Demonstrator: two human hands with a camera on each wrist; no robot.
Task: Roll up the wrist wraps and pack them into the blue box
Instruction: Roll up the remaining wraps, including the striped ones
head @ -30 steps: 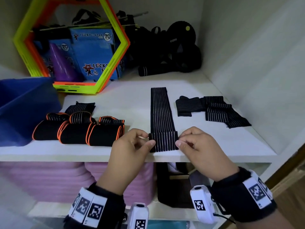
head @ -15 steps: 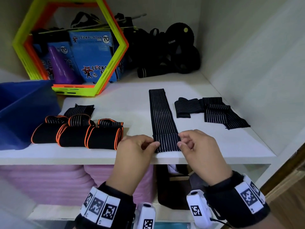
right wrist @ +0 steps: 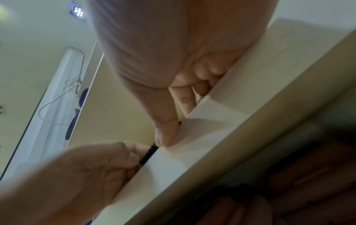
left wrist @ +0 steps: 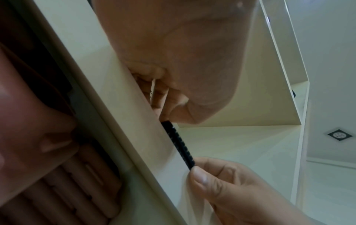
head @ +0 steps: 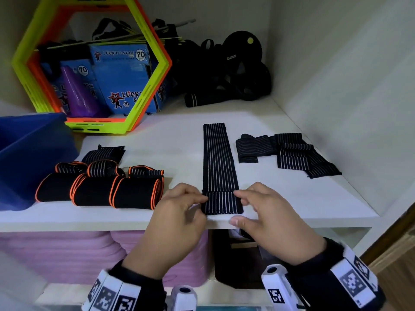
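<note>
Both hands bare. Left hand [head: 177, 218]: black fabric wrist cuff [head: 137, 286], white band [head: 110, 297] of square black-and-white coded markers round it. Right hand [head: 269, 218]: matching black cuff [head: 314, 279], white marker panels [head: 352, 281] on outer side. White rounded camera module [head: 277, 288] under each wrist, dark round lens on top, small coded marker on near face.

place: sports-gear storage cupboard | I see: white shelf [head: 292, 198] with rolled wraps [head: 98, 189], hexagon rings [head: 143, 102], blue boxes [head: 121, 72], black straps [head: 224, 70] | below me: pink mats [head: 67, 252]
</note>
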